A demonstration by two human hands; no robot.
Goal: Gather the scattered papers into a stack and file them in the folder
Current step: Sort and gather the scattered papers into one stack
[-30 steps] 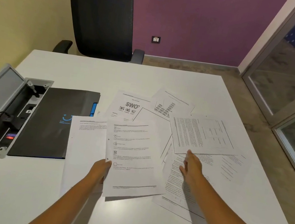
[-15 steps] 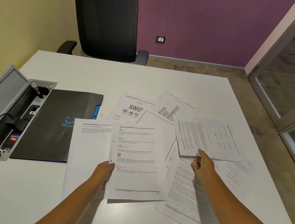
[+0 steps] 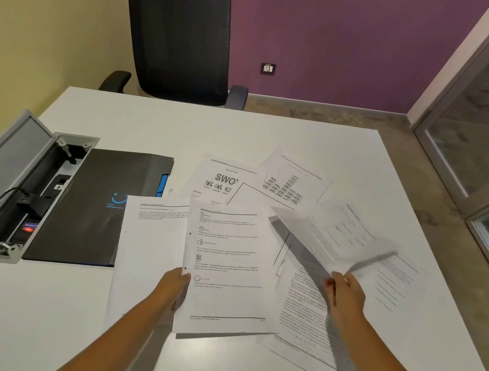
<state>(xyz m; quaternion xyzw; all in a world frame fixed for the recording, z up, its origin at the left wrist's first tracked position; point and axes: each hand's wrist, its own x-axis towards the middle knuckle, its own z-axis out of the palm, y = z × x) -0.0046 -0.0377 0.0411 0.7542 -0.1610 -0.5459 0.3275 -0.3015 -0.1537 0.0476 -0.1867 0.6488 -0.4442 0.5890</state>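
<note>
Papers, white printed sheets (image 3: 267, 194), lie scattered and overlapping across the middle and right half of the white rectangular table (image 3: 182, 126). One sheet carries a large "SWO" heading (image 3: 217, 178); another, toward the far edge, shows a block chart (image 3: 294, 179). Nearer the front edge, a sheet with a column of small icons (image 3: 225, 264) rests on top of a mostly blank sheet (image 3: 145, 253). The left hand (image 3: 174, 285) pinches the left margin of the icon sheet, thumb on top. The right hand (image 3: 344, 293) grasps a lifted text sheet (image 3: 333, 235) by its near edge; this sheet is raised off the table, tilted and blurred, and casts a shadow on the pages below. A dense-text page (image 3: 311, 327) lies under the right forearm, near the front right corner.

Left of the papers lies the closed black folder with a blue logo and blue tab (image 3: 99, 205); the blank sheet overlaps its right edge. At the table's left edge, a grey cable box with its lid raised (image 3: 14, 184) holds a plugged black cable.

Beyond the far edge stands a black mesh office chair (image 3: 179, 34). The rear wall is purple, the left wall is yellow, and a glass partition fills the right side.
</note>
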